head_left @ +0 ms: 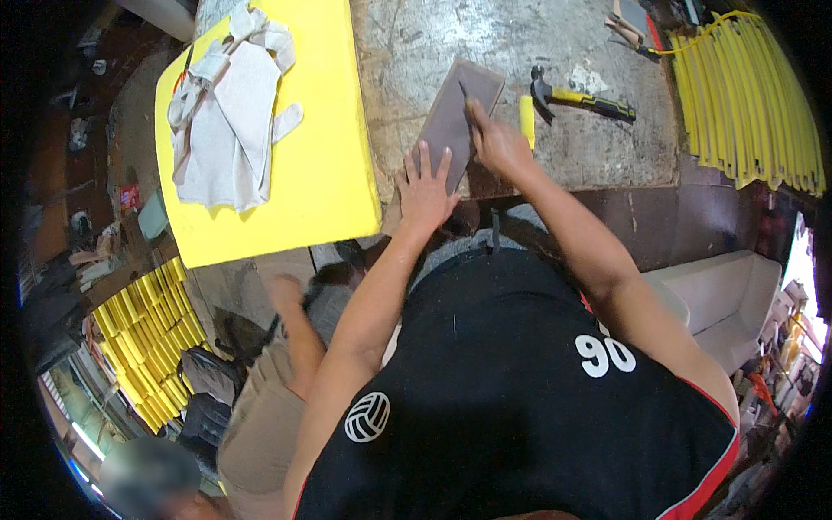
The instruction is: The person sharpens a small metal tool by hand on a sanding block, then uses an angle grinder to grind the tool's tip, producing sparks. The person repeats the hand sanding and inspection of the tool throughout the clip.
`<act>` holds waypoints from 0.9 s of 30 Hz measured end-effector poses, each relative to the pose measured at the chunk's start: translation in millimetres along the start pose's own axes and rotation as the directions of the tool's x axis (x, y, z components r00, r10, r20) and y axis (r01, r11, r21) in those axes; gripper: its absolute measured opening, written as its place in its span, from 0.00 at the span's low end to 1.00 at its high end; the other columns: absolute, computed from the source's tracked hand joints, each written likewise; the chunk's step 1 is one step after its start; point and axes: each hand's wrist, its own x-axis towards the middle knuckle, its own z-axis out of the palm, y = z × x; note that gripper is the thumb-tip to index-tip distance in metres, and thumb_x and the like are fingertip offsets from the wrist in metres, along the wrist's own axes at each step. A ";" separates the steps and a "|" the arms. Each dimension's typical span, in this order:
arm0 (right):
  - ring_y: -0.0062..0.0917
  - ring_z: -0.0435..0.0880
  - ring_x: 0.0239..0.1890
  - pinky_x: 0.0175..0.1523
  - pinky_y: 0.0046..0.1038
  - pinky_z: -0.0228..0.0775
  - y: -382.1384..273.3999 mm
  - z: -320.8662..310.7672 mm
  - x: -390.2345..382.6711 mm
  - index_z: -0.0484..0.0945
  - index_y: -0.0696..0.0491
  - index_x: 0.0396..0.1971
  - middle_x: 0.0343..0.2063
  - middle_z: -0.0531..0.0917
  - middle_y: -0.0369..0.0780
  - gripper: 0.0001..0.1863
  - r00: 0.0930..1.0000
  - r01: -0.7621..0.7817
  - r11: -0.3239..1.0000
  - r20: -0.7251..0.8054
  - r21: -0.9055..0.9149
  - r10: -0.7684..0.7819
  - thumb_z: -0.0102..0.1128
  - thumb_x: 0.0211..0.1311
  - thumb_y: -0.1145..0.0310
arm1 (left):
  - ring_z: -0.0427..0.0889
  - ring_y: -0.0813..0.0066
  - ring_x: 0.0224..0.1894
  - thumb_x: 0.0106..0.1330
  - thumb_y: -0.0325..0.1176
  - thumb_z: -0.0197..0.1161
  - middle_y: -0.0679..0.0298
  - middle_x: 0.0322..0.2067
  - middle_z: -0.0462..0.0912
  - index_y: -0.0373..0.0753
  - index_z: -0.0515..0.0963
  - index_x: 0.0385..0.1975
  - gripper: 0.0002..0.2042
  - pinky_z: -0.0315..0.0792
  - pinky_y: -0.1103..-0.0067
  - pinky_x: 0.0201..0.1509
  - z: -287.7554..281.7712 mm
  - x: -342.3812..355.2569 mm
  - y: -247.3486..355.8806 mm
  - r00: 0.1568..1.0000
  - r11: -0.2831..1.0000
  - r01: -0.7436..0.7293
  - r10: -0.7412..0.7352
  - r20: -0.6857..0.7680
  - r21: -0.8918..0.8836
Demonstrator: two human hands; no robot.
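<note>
A flat brown rectangular piece (485, 80) lies slantwise at the near edge of the worktable. My left hand (425, 189) presses flat on its lower left part, fingers spread. Closed around a thin pointed tool (464, 89), my right hand (503, 147) is over the middle of the brown piece. The tool's tip rests on or just above the surface; its handle is mostly hidden in my fingers, so its exact kind does not show. Just right of that hand stands or lies a small yellow piece (527, 121), beside a claw hammer (581, 97) with a yellow and black handle.
A yellow sheet (334, 173) with grey cloth (230, 130) on it covers the table's left side. Yellow strips (745, 104) are stacked at far right, more yellow pieces (147, 342) at lower left. Another person's arm (299, 338) is close on my left. A pale box (724, 303) sits lower right.
</note>
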 end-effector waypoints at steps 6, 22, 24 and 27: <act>0.55 0.82 0.26 0.31 0.54 0.72 -9.1 -7.9 -34.2 0.64 0.51 0.63 0.23 0.81 0.57 0.25 0.985 0.001 1.000 0.175 -0.018 0.002 0.51 0.67 0.65 | 0.46 0.34 0.74 0.56 0.51 0.70 0.45 0.75 0.43 0.51 0.52 0.75 0.47 0.55 0.40 0.67 -4.4 8.2 -7.2 0.999 0.999 0.039 -0.039 -0.011 0.029; 0.29 0.84 0.27 0.32 0.34 0.75 -24.7 -83.9 -102.3 0.70 0.59 0.61 0.28 0.85 0.45 0.35 0.842 -0.540 0.624 0.358 0.566 0.404 0.69 0.57 0.57 | 0.57 0.38 0.71 0.65 0.50 0.64 0.40 0.68 0.60 0.39 0.66 0.67 0.34 0.56 0.55 0.72 1.2 -24.2 -25.6 0.967 0.950 -0.085 0.006 -0.253 -0.301; 0.18 0.79 0.28 0.30 0.24 0.70 -41.2 -98.1 -100.7 0.70 0.62 0.60 0.30 0.82 0.39 0.30 0.835 -0.546 0.465 0.409 0.697 0.368 0.66 0.62 0.62 | 0.64 0.38 0.68 0.66 0.47 0.63 0.38 0.63 0.68 0.37 0.70 0.64 0.30 0.60 0.58 0.70 2.1 -45.0 -28.6 0.945 0.867 -0.155 -0.010 -0.328 -0.474; 0.17 0.75 0.25 0.24 0.22 0.64 -62.6 -101.2 -105.0 0.71 0.61 0.56 0.31 0.78 0.36 0.22 0.868 -0.481 0.259 0.413 0.838 0.275 0.58 0.67 0.66 | 0.77 0.50 0.59 0.68 0.45 0.62 0.44 0.54 0.79 0.34 0.75 0.59 0.25 0.68 0.66 0.64 -13.1 -72.2 -25.0 0.968 0.743 -0.157 -0.014 -0.250 -0.651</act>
